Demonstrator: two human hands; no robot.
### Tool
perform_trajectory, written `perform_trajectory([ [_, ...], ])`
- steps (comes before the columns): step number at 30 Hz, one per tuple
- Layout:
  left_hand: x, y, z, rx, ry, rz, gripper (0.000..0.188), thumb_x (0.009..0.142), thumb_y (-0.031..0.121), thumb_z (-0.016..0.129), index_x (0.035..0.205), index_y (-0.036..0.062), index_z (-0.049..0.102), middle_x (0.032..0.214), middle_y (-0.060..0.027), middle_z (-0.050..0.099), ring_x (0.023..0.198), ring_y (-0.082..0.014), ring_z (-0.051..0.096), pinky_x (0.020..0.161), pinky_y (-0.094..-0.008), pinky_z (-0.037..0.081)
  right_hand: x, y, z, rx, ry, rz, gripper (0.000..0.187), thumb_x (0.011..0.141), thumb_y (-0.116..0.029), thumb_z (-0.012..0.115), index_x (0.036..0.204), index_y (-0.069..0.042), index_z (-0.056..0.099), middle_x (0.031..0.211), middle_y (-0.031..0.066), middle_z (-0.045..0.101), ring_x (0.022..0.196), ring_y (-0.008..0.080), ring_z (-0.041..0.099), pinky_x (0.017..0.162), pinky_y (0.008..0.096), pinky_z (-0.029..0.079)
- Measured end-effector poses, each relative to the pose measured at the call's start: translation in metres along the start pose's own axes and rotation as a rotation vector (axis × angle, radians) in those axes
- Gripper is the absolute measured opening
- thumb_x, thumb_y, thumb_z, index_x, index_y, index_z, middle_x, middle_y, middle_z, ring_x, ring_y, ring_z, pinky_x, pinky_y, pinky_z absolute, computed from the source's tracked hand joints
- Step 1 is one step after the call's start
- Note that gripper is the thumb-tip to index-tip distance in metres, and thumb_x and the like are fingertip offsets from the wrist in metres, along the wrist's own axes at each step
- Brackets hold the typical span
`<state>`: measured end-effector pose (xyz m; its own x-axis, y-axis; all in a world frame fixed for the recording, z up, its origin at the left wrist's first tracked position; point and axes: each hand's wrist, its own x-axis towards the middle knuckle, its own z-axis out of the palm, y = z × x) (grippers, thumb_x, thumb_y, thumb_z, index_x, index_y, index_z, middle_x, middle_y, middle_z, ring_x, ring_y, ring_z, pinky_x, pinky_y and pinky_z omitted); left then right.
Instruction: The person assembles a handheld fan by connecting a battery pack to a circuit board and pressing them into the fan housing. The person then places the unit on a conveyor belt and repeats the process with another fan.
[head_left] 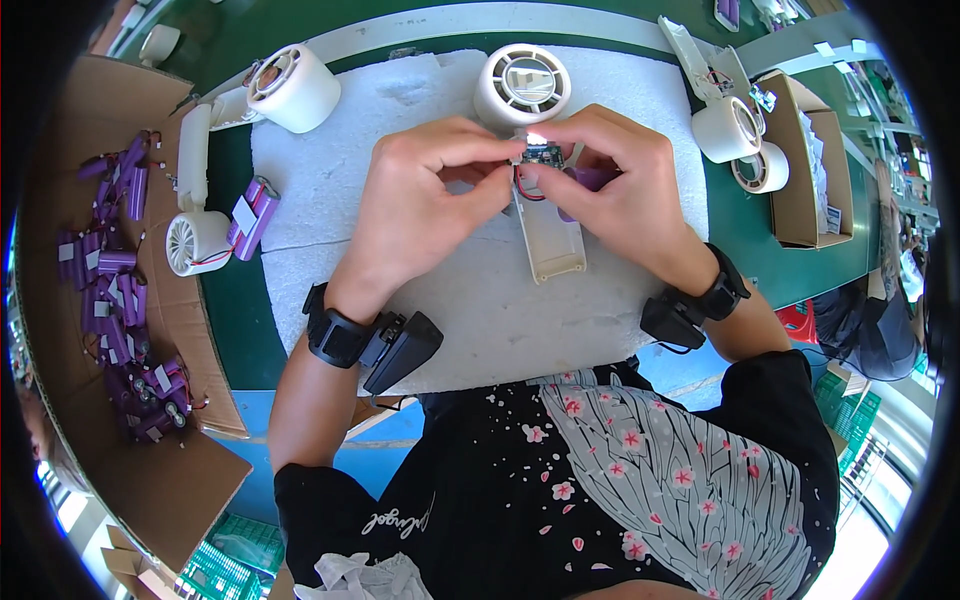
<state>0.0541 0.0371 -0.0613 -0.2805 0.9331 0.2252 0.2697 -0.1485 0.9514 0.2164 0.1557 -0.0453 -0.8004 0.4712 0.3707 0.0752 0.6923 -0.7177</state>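
In front of me a cream-white handheld fan stands with its round grille head [522, 88] away from me and its open handle shell [552, 245] toward me. Above the handle, a small green circuit board [543, 154] shows between my fingertips, with a red wire [524, 188] below it. My left hand [425, 195] is pinched at the board's left side, on something too small to make out. My right hand [625, 185] has its thumb and forefinger closed on the board. Part of a purple battery pack [597, 179] shows beneath that hand; the rest is hidden.
A pale foam mat [450, 340] lies under the work on a green table. At left, a cardboard box [190, 320] holds several purple battery packs [115, 300]. Other fan bodies [295, 90] [197, 243] [725, 130] lie around the mat. Another carton [808, 170] stands at right.
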Motion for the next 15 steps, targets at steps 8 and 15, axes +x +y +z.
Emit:
perform_trajectory([
  [8, -0.004, 0.007, 0.010, 0.020, -0.073, -0.095, 0.038, 0.075, 0.000, 0.070, 0.110, 0.0054, 0.057, 0.097, -0.0094, 0.057, 0.080, -0.0164, 0.063, 0.067, -0.0281, 0.051, -0.001, -0.011, -0.003, 0.175, -0.065, 0.289, 0.017, 0.087, -0.010, 0.069, 0.102, -0.003, 0.065, 0.067, 0.0007, 0.063, 0.050, 0.0048, 0.057, 0.045, 0.0187, 0.041],
  [15, -0.001, 0.014, 0.010, 0.006, -0.089, -0.194, 0.035, 0.076, 0.000, 0.067, 0.109, 0.0068, 0.056, 0.088, -0.0096, 0.062, 0.075, -0.0173, 0.063, 0.067, -0.0297, 0.051, -0.001, -0.004, -0.005, 0.156, -0.064, 0.204, 0.016, 0.086, -0.007, 0.069, 0.101, -0.002, 0.065, 0.074, 0.0020, 0.064, 0.052, 0.0045, 0.057, 0.045, 0.0188, 0.041],
])
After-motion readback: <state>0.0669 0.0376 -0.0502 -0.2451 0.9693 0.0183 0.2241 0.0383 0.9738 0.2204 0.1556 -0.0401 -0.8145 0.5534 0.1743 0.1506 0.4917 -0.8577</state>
